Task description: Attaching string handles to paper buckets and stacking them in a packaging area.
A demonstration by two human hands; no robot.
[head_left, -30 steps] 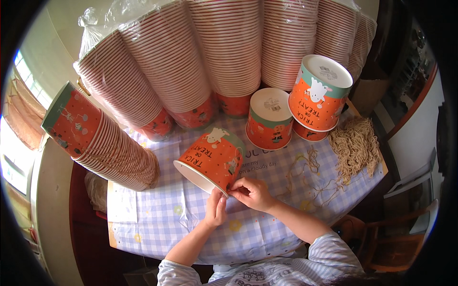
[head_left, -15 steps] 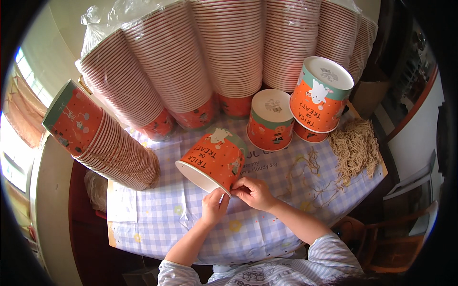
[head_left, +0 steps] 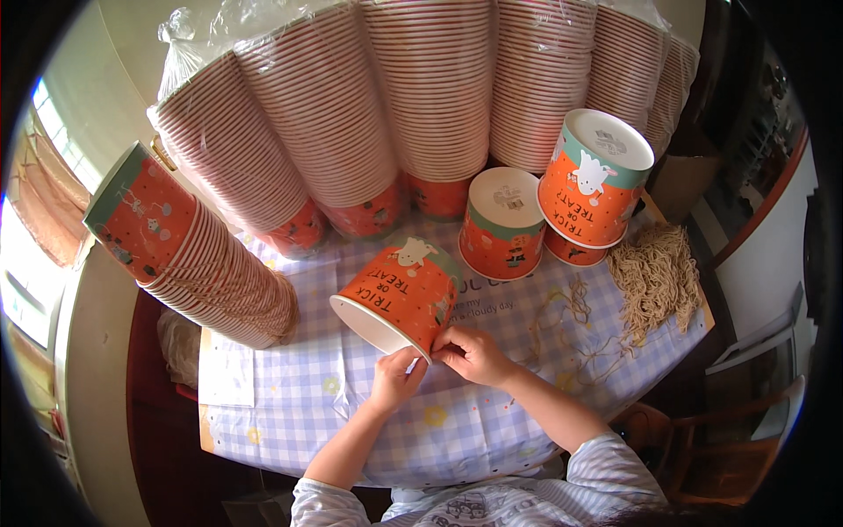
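An orange paper bucket with a green band and a white ghost figure lies tilted on the table, its open mouth toward me. My left hand is closed on the lower right part of its rim, fingertips at the edge. Just right of it, my right hand is pinched against the outside of the same rim; whatever lies between its fingertips is hidden. Behind stands an upside-down paper bucket, and to its right is a short stack of upturned buckets.
Tall plastic-wrapped stacks of buckets line the back. On the left leans another nested stack. A bundle of beige string lies at the right, with loose strands beside it. A checked cloth covers the table.
The whole view has shifted slightly. Both hands stay at the bucket's rim, with the fingers in nearly the same position.
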